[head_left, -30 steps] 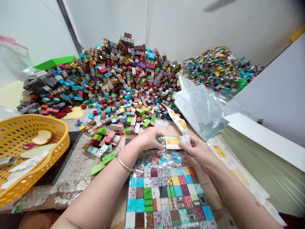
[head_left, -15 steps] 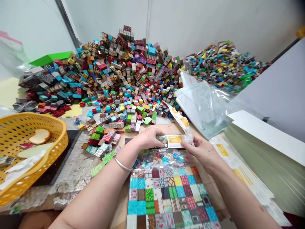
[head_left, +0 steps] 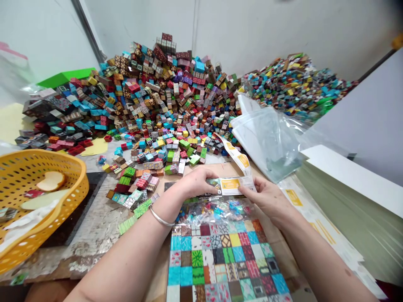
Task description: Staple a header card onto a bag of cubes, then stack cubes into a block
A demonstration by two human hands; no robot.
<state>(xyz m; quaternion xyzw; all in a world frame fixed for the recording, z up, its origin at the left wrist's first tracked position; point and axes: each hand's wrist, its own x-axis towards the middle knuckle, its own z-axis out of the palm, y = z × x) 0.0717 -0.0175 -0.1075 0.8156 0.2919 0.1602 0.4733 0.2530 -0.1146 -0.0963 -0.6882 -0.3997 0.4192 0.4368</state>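
Print on the yellow-and-white label [head_left: 233, 185] is too small to read.

Pale plaster walls [head_left: 267, 29] meeting in a corner behind a worn, cluttered worktable [head_left: 94, 226].

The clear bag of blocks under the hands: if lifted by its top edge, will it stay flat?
Probably not: the bag of blocks is thin crinkled film, likely to sag. The flat-packed blocks look heavy enough to shift.

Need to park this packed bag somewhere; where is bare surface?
Bare worktop lies between the yellow basket and the left hand. Crowded: block pile behind, label strips by the right hand.
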